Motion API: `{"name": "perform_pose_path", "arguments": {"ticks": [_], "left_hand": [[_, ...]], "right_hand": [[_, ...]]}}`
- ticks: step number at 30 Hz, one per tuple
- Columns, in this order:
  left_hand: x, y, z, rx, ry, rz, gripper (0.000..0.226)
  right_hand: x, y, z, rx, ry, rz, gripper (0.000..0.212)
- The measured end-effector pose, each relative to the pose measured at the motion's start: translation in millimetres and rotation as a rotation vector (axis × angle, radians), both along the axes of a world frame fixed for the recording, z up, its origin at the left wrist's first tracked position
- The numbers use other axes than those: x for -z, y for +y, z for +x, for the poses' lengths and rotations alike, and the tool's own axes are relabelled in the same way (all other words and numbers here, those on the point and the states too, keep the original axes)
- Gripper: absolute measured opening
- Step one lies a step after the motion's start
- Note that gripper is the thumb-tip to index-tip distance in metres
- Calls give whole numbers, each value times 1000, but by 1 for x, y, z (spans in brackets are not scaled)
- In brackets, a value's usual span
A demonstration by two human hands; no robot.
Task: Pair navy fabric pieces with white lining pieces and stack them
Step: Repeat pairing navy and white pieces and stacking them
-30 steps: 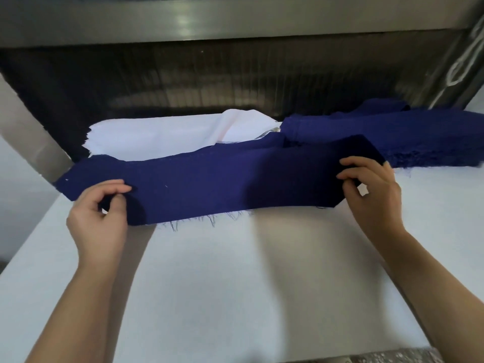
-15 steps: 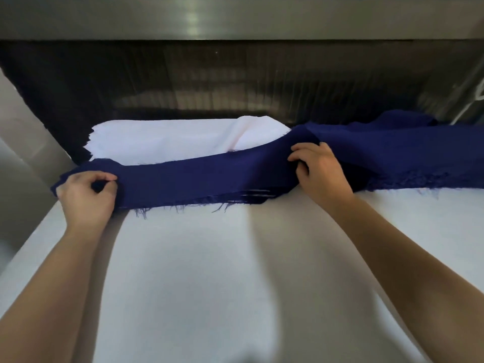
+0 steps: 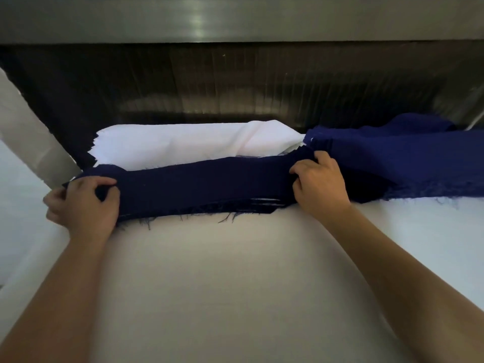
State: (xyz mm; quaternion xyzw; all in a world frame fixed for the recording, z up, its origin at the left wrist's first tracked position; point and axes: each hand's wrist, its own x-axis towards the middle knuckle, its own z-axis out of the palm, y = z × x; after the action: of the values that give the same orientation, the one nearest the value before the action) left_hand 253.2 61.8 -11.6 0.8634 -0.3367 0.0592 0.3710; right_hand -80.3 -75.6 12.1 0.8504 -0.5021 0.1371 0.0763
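Observation:
A long navy fabric piece (image 3: pixel 204 186) lies across the white table (image 3: pixel 235 284), with frayed threads along its near edge and white layers showing at its lower right edge. My left hand (image 3: pixel 83 205) grips its left end with curled fingers. My right hand (image 3: pixel 319 183) grips its right end, fingers bunched in the cloth. Behind it lies a stack of white lining pieces (image 3: pixel 183 142). To the right is a heap of more navy fabric (image 3: pixel 408 163).
A dark ribbed machine opening (image 3: pixel 235 82) under a steel beam (image 3: pixel 235 19) closes off the back. A grey slanted post (image 3: pixel 34 142) stands at the left, close to my left hand. The navy heap runs off the right edge.
Both hands carried the navy piece away from me and set it down in front of the white stack. My right hand slid left along the strip and bunched the cloth.

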Motion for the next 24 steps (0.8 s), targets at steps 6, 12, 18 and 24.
{"name": "perform_pose_path", "arguments": {"ticks": [6, 12, 18, 24], "left_hand": [[-12, 5, -28, 101, -273, 36, 17], [-20, -13, -76, 318, -322, 80, 16], [-14, -35, -158, 539, -278, 62, 14], [-8, -31, -171, 596, -282, 145, 33]], "right_hand": [[-3, 16, -11, 78, -119, -70, 31], [-23, 6, -46, 180, -331, -111, 36], [-39, -15, -68, 252, -208, 137, 48], [-49, -20, -79, 191, -272, 170, 27]]}}
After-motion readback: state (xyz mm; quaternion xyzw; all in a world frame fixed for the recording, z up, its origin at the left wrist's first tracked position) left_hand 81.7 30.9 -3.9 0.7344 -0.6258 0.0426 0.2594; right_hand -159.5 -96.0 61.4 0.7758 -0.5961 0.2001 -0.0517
